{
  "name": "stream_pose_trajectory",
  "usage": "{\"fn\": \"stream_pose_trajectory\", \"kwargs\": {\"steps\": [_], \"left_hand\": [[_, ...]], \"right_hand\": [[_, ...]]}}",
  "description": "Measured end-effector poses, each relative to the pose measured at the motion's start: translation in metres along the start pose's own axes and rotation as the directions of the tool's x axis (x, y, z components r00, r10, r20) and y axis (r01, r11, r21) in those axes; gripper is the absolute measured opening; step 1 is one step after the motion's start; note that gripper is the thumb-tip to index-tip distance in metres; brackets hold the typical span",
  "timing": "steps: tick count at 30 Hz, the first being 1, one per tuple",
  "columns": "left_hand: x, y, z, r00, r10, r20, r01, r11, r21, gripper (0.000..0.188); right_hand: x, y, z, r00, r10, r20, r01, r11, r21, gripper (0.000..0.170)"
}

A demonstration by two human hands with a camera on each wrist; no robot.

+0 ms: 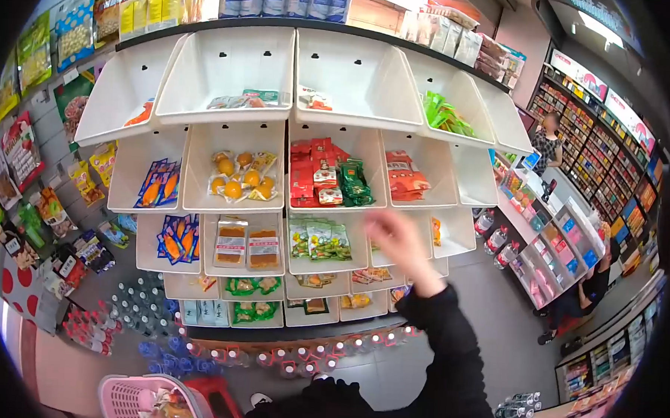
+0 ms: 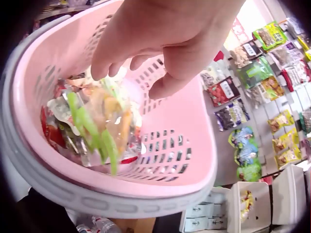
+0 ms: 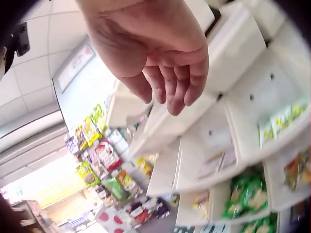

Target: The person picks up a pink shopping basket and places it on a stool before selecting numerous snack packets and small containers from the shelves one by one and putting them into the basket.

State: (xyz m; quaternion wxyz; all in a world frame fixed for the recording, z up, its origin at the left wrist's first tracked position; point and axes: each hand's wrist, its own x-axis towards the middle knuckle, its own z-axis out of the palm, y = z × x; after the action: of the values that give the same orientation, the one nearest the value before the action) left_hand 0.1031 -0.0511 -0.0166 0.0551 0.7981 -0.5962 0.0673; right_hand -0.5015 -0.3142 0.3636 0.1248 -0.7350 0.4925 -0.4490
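In the left wrist view my left hand [image 2: 160, 43] hangs over the pink basket [image 2: 167, 124], fingers bent loosely and thumb apart from them. Below the fingertips, among several snack packets inside, lies a blurred clear packet with green strips [image 2: 92, 128]. The head view shows the same basket at lower left; my left hand is hidden there. My right hand [image 1: 395, 238] is raised in front of the white bins, blurred, nearest the green-and-white packets [image 1: 320, 240]. Its fingers [image 3: 177, 92] hang relaxed in the right wrist view, with nothing in them.
Tiered white bins hold red packets [image 1: 322, 171], orange-yellow packs [image 1: 243, 176] and brown slabs [image 1: 247, 244]. Bottles [image 1: 306, 356] line the rack's foot. A red stool [image 1: 214, 399] stands beside the basket. Another person [image 1: 549, 143] is behind the counter at right.
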Motion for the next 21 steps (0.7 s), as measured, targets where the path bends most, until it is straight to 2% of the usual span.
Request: {"fn": "stream_pose_trajectory", "kwargs": {"steps": [1, 2, 3, 5, 6, 7, 9, 10, 11, 12, 14, 18, 20, 21], "left_hand": [[0.003, -0.001, 0.003, 1.0, -0.024, 0.013, 0.023, 0.995, 0.1, 0.03], [0.017, 0.007, 0.007, 0.953, -0.294, 0.068, 0.282, 0.789, -0.546, 0.021], [0.048, 0.033, -0.012, 0.851, -0.447, 0.274, 0.38, 0.167, -0.91, 0.018], [0.08, 0.105, -0.075, 0.803, -0.498, 0.328, 0.309, -0.122, -0.943, 0.026], [0.094, 0.134, -0.106, 0.854, -0.412, 0.319, 0.3, -0.111, -0.947, 0.025], [0.104, 0.157, -0.129, 0.896, -0.323, 0.306, 0.289, -0.1, -0.952, 0.024], [0.117, 0.196, -0.153, 0.953, -0.247, 0.176, 0.175, -0.028, -0.984, 0.024], [0.12, 0.214, -0.165, 0.951, -0.259, 0.167, 0.166, -0.027, -0.986, 0.024], [0.123, 0.232, -0.178, 0.968, -0.203, 0.149, 0.143, -0.041, -0.989, 0.023], [0.124, 0.248, -0.188, 0.981, -0.145, 0.129, 0.122, -0.057, -0.991, 0.022], [0.122, 0.273, -0.2, 0.991, -0.062, 0.117, 0.109, -0.119, -0.987, 0.022], [0.114, 0.303, -0.199, 0.996, 0.018, 0.091, 0.092, -0.061, -0.994, 0.02], [0.109, 0.314, -0.205, 0.995, 0.03, 0.1, 0.102, -0.047, -0.994, 0.02], [0.107, 0.319, -0.208, 0.993, 0.049, 0.106, 0.108, -0.034, -0.994, 0.019]], "right_hand": [[0.018, 0.009, -0.024, 0.989, -0.096, -0.11, 0.088, 0.993, -0.077, 0.021], [0.035, 0.012, -0.042, 0.964, -0.063, -0.258, 0.076, 0.996, 0.041, 0.024], [0.053, 0.011, -0.064, 0.94, -0.133, -0.313, 0.097, 0.987, -0.127, 0.026], [0.09, 0.011, -0.099, 0.86, -0.351, -0.371, 0.169, 0.881, -0.442, 0.028], [0.108, 0.012, -0.111, 0.795, -0.486, -0.364, 0.213, 0.784, -0.583, 0.029], [0.126, 0.017, -0.12, 0.778, -0.509, -0.367, 0.188, 0.747, -0.638, 0.029], [0.155, 0.029, -0.129, 0.756, -0.538, -0.373, 0.169, 0.711, -0.683, 0.029], [0.166, 0.034, -0.132, 0.813, -0.465, -0.349, 0.081, 0.684, -0.725, 0.029], [0.174, 0.037, -0.133, 0.862, -0.385, -0.33, -0.004, 0.645, -0.764, 0.028], [0.18, 0.039, -0.133, 0.857, -0.392, -0.333, 0.004, 0.652, -0.758, 0.028], [0.189, 0.044, -0.134, 0.917, -0.22, -0.332, -0.11, 0.66, -0.743, 0.028], [0.2, 0.052, -0.145, 0.936, -0.197, -0.292, -0.072, 0.704, -0.706, 0.021], [0.199, 0.05, -0.158, 0.913, -0.265, -0.309, -0.055, 0.672, -0.739, 0.019], [0.195, 0.044, -0.165, 0.89, -0.264, -0.373, -0.062, 0.739, -0.671, 0.018]]}}
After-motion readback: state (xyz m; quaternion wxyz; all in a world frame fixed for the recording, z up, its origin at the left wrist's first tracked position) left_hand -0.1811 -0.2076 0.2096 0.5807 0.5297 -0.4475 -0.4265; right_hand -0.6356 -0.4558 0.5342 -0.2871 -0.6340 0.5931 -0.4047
